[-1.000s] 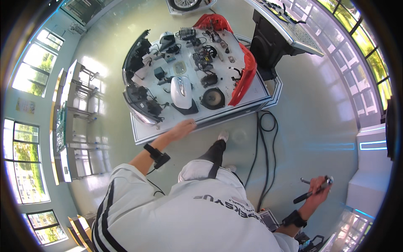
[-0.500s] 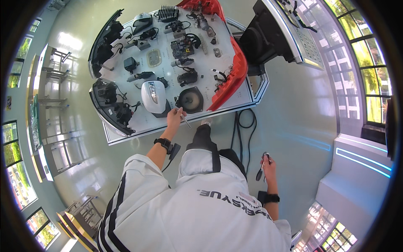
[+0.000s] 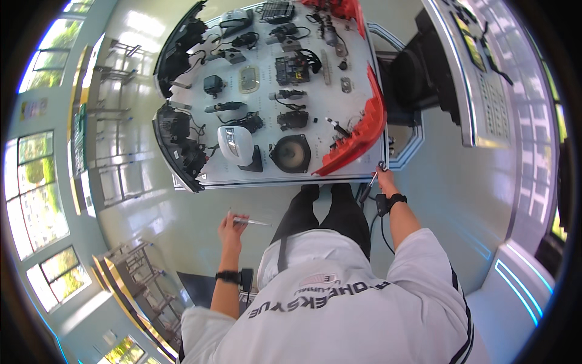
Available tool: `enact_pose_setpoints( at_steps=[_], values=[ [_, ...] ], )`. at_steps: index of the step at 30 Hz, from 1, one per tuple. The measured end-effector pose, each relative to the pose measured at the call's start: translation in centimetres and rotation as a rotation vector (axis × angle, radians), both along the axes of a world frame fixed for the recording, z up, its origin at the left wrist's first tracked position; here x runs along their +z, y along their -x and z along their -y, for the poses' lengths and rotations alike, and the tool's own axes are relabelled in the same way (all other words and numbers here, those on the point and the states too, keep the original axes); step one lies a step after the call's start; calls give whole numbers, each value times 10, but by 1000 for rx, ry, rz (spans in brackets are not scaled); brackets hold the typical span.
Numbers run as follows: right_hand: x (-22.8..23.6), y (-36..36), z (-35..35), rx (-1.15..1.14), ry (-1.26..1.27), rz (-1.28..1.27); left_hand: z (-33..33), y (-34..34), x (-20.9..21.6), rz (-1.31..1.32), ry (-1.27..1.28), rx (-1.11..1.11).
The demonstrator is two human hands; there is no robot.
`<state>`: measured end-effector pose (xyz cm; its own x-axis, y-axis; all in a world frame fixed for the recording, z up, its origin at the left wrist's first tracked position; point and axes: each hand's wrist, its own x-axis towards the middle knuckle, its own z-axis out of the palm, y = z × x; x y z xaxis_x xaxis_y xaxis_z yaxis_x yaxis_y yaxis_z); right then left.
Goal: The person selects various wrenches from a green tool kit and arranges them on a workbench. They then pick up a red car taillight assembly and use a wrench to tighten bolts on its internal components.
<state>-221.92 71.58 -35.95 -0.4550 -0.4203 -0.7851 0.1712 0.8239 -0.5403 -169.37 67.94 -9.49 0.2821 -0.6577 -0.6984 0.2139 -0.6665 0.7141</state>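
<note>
My left hand (image 3: 231,229) is closed around a slender silver rod-shaped tool (image 3: 253,222), in the air off the front edge of the display board. The tool's tip points right; its exact kind is too small to make out. By the board's front right corner, my right hand (image 3: 386,180) grips a ratchet wrench (image 3: 365,193), its round head up and its black handle slanting down to the left. The white display board (image 3: 260,176) bears car parts. Nearest my right hand on it is a red tail light (image 3: 354,148); a round speaker (image 3: 291,154) and a white side mirror (image 3: 236,144) sit along the front.
Black headlight housings (image 3: 176,130) line the board's left side. At the right stand a metal-framed panel (image 3: 485,103) and a black box-shaped unit (image 3: 412,79). A black cable (image 3: 383,227) hangs by my right forearm. Racks (image 3: 121,121) stand along the left wall.
My left hand has drawn back from the board's front edge with the silver tool. My right hand has gone forward to the board's right corner with the ratchet wrench. The whole view has turned.
</note>
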Motion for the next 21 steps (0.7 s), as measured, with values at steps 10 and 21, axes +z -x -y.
enact_pose_setpoints(
  at_steps=[10,21],
  values=[
    [-119,36,53,-17,-57,161,-211,-8,52,145,-71,783],
    [-130,38,85,553,180,-479,-227,32,62,213,-66,892]
  ],
)
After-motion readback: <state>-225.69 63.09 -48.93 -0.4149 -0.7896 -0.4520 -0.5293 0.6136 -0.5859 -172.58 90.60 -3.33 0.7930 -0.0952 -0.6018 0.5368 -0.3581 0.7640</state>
